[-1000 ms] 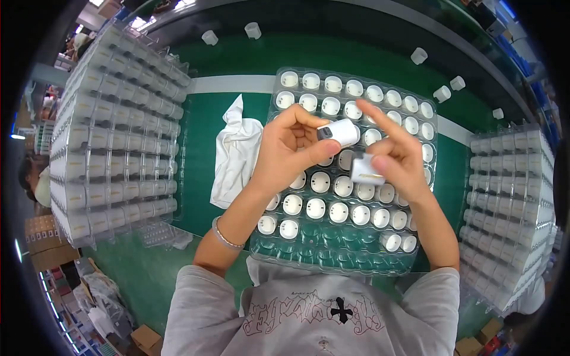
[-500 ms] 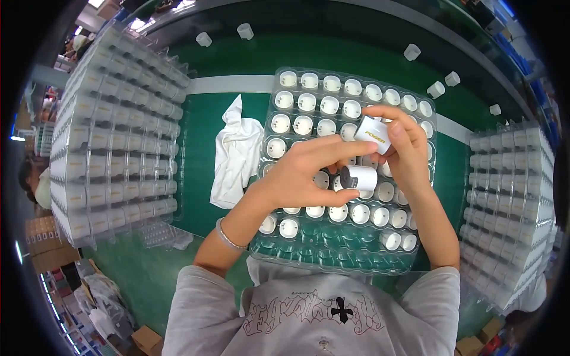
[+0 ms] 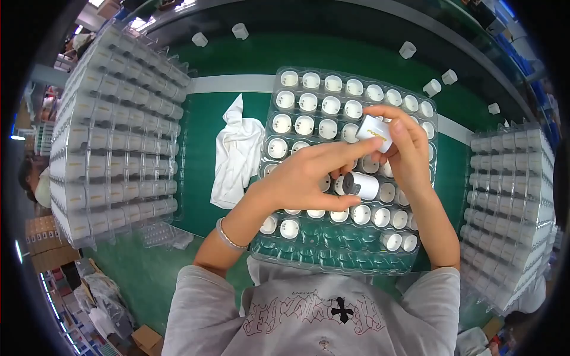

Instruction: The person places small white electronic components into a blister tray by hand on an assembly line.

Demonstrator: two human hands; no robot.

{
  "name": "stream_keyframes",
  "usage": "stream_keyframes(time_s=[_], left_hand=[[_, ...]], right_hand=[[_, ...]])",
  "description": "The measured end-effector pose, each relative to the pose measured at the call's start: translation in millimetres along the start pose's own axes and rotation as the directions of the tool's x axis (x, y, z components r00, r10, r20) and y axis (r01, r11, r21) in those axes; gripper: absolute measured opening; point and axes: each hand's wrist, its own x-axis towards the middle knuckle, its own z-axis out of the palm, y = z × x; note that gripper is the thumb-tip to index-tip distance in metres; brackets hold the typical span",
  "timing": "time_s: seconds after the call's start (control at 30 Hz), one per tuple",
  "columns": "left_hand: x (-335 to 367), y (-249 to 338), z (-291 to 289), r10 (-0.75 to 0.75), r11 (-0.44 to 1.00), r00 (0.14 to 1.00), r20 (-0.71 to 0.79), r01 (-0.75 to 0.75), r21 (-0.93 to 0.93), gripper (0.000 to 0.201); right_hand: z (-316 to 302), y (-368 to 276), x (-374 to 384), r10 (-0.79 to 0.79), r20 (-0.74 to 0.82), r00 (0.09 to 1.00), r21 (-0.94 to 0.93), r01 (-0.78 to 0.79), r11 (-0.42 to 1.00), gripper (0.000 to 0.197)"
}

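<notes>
My right hand (image 3: 407, 142) pinches a white, rounded-edged housing (image 3: 374, 133) with gold lettering, above the clear plastic tray (image 3: 323, 261). The left index fingertip presses on the lettered face. Lower in my left hand (image 3: 309, 175) is a white cylinder (image 3: 363, 187) with a dark end, lying between the curled fingers and the thumb. How firmly the fingers grip it is partly hidden. Rows of round white cups (image 3: 331, 105) fill most of the tray, and its near rows hold only a few. My hands hide some of the middle cups.
A crumpled white cloth (image 3: 237, 154) lies left of the tray. Tall stacks of filled clear trays stand at the left (image 3: 113, 142) and right (image 3: 510, 207). Beyond the table, a green conveyor belt (image 3: 320, 50) carries several scattered white pieces (image 3: 407, 50).
The white housing has tilted in my right hand. The white cylinder and my left thumb have shifted slightly down. Pieces on the belt have slid a little left.
</notes>
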Motion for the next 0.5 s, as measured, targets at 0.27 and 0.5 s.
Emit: stream_keyframes(time_s=[0.27, 0.5], left_hand=[[-2.7, -0.5, -1.8, 0.021, 0.998, 0.997, 0.078, -0.025, 0.049, 0.073], [1.3, 0.5, -6.5, 0.067, 0.997, 0.995, 0.077, -0.070, 0.042, 0.079]], right_hand=[[0.6, 2.6, 1.4, -0.016, 0.001, 1.000, 0.015, 0.016, 1.000, 0.046], [0.3, 0.2, 2.0, -0.035, -0.005, 0.999, 0.122, 0.035, 0.992, 0.033]])
